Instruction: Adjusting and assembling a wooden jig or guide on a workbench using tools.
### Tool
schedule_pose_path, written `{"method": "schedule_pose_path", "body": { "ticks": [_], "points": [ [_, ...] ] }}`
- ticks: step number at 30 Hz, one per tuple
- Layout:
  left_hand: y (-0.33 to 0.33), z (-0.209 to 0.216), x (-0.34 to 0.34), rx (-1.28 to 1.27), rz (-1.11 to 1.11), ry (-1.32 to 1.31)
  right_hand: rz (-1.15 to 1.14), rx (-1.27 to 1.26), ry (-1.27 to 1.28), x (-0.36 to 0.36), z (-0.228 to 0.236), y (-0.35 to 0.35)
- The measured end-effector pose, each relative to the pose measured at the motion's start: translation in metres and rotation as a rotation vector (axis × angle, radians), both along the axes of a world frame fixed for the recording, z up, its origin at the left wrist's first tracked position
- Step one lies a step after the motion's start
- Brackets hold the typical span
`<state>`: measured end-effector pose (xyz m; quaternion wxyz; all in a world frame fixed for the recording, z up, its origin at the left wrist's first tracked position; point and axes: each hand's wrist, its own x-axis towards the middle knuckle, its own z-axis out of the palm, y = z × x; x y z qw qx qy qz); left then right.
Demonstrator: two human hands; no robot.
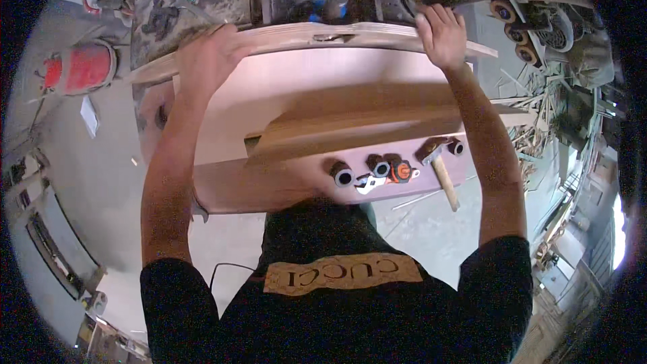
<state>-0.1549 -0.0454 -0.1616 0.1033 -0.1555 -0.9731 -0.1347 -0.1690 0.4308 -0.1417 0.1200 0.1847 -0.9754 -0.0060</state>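
The left hand [210, 61] and right hand [445, 37] clasp the long board [286, 39], fingers curled over it well apart, probably for balance, toward the far side of the pinkish bench [283, 185], whose near side keeps a hammer [445, 183] handy, above grey floor [114, 162] with wood scraps [532, 121] at right

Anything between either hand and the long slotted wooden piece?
Nothing visible: the left hand and right hand are both on the long slotted wooden piece, towards its ends. The hammer and wrench lie nearer the person, away from both hands.
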Motion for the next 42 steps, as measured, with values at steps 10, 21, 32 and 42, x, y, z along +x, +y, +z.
{"method": "schedule_pose_path", "body": {
  "ticks": [10, 21, 32, 42],
  "points": [
    [0.097, 0.06, -0.088, -0.119, -0.424, -0.315, 0.261, -0.043, -0.51, -0.075, 0.014, -0.086],
    [0.102, 0.031, -0.132, 0.434, -0.696, -0.813, 0.288, 0.278, -0.801, -0.11, 0.017, -0.133],
    [0.146, 0.024, -0.126, 0.105, -0.522, -0.631, 0.381, 0.022, -0.482, -0.092, 0.012, -0.093],
    [0.015, 0.11, 0.094, 0.737, 0.282, -0.05, 0.234, -0.196, -0.661, 0.121, 0.12, 0.049]
  ]
}}
